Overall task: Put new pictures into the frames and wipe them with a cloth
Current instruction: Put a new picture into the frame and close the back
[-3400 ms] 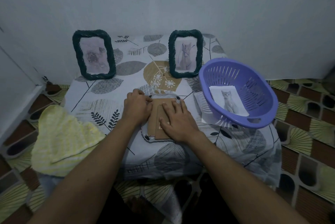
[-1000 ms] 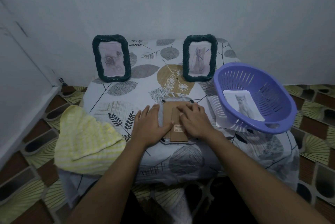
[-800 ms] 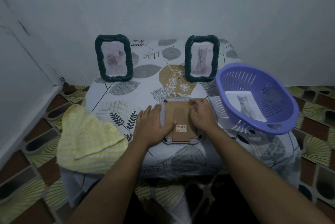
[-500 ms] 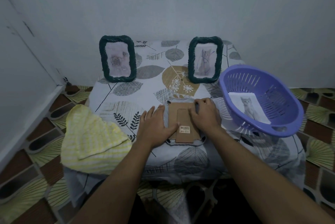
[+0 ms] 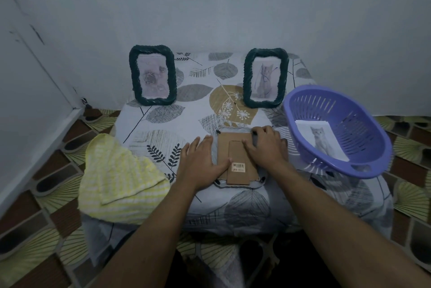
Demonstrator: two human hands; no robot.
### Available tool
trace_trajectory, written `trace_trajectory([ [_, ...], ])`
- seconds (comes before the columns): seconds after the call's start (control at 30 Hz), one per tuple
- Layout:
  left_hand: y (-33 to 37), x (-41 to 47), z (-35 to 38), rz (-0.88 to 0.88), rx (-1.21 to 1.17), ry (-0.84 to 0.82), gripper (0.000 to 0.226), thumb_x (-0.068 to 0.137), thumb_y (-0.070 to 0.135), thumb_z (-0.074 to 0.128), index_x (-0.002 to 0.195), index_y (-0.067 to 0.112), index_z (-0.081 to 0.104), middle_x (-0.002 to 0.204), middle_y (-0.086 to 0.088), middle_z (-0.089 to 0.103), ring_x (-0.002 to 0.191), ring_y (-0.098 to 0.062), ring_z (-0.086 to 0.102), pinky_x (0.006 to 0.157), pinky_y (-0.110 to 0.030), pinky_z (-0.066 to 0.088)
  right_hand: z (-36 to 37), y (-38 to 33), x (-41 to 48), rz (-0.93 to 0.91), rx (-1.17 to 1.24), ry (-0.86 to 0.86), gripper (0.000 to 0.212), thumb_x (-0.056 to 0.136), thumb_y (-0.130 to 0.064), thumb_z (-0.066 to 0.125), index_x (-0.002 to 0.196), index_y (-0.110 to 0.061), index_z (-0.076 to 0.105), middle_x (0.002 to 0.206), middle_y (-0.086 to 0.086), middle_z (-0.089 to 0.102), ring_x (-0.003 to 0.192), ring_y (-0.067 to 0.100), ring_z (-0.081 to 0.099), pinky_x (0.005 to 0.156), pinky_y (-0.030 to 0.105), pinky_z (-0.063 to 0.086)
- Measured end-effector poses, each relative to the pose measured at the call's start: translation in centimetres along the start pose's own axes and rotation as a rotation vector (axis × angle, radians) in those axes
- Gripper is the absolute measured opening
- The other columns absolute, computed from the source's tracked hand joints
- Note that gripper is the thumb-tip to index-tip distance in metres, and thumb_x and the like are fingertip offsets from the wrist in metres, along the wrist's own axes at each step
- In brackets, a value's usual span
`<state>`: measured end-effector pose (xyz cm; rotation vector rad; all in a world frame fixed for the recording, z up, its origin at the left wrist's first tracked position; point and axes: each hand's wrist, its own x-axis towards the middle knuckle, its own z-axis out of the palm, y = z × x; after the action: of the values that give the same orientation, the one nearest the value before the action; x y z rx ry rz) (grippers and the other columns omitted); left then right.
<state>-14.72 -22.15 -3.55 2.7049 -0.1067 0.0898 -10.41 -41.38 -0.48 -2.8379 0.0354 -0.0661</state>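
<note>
Frame [image 5: 238, 159] face down, centre of tabletop [image 5: 163, 124], cardboard back on. Left hand [image 5: 200, 164] flat, fingers straight, pressing it; right hand [image 5: 265, 147] fingers curled on upper-right corner. New picture [image 5: 320, 140] waits in basket [image 5: 363, 166]; cloth [image 5: 119, 178] lower left, wiping not yet done.

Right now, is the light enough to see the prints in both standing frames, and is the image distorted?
Head view: dim bluish light, no bright glare; the flower print in the left frame and the cat print in the right frame look faint and soft; its wide angle stretches the purple basket.
</note>
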Motion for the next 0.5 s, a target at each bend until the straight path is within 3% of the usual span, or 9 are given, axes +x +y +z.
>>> trace_trajectory([
  [0.27, 0.1, -0.1, -0.1, 0.002, 0.002, 0.0, 0.094, 0.086, 0.078, 0.04, 0.156, 0.018, 0.022, 0.163, 0.004, 0.022, 0.15, -0.018, 0.014, 0.121, -0.043, 0.005, 0.7, -0.6, -1.0, 0.133, -0.018, 0.106, 0.052, 0.095, -0.057, 0.046, 0.133, -0.023, 0.056, 0.136, 0.005, 0.053, 0.127, 0.026, 0.044, 0.104, 0.048, 0.029],
  [0.5, 0.0, -0.1, -0.1, 0.008, -0.003, -0.001, 0.094, 0.086, 0.078, 0.039, 0.156, 0.018, 0.021, 0.163, 0.003, 0.022, 0.15, -0.018, 0.014, 0.122, -0.044, 0.006, 1.2, -0.6, -0.8, 0.219, 0.175, 0.126, 0.048, 0.09, -0.055, 0.057, 0.127, -0.024, 0.059, 0.134, 0.003, 0.052, 0.128, 0.025, 0.042, 0.105, 0.049, 0.028],
])
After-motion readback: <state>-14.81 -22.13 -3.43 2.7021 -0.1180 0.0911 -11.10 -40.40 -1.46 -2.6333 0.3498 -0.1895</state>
